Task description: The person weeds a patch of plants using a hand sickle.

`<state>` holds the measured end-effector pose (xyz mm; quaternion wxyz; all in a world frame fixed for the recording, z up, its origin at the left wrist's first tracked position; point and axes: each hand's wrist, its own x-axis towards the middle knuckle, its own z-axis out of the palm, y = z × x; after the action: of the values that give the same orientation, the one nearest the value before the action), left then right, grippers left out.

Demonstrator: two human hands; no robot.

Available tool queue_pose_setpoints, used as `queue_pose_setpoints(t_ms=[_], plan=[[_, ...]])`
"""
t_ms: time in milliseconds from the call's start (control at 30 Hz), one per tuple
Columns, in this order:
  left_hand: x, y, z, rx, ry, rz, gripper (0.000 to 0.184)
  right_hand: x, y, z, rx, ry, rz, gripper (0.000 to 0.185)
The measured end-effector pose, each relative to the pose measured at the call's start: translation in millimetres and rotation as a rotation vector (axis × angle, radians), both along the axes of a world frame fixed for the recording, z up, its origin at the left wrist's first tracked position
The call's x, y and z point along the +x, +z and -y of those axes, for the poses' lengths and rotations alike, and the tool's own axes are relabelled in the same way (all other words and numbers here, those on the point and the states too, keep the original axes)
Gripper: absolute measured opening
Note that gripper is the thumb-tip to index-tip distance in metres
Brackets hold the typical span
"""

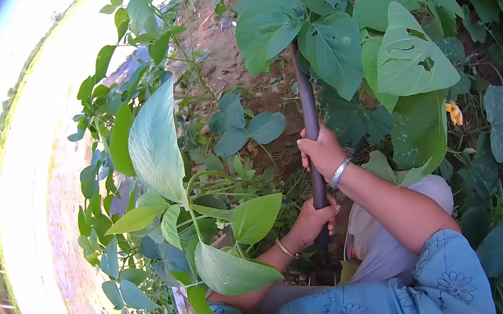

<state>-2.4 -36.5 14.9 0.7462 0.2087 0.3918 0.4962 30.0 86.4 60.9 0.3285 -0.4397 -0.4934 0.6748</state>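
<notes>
A long dark handle (308, 108) runs up the middle of the view, and broad leaves hide parts of its upper length. Whatever is at its far end cannot be seen. My right hand (322, 153), with a silver bangle (340, 172) at the wrist, is wrapped round the handle at mid-length. Lower down, near the handle's bottom end, my left hand (312, 220) also grips it, fingers curled and thumb across. A gold-coloured bangle (286, 247) is on that wrist. Large green leaves (231, 271) partly cover my left forearm.
Leafy plants (158, 144) crowd the left side, and a leaf with holes (413, 56) hangs at the upper right. Beyond it are vines with an orange flower (454, 113). Brown soil (222, 53) shows between the stems. Bright open ground (73, 199) lies far left.
</notes>
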Motion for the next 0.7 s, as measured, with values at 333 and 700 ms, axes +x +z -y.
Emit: queue_pose_setpoints(t_ms=[333,700], plan=[[55.7,-10.4,95.9,-0.482,-0.098,0.589,0.018,45.9,-92.9,80.6,-0.503,0.15,0.622,0.01],[40.8,32.4,71.2,-0.29,0.055,0.534,0.008,23.7,-35.0,52.3,-0.537,0.004,0.21,0.011]])
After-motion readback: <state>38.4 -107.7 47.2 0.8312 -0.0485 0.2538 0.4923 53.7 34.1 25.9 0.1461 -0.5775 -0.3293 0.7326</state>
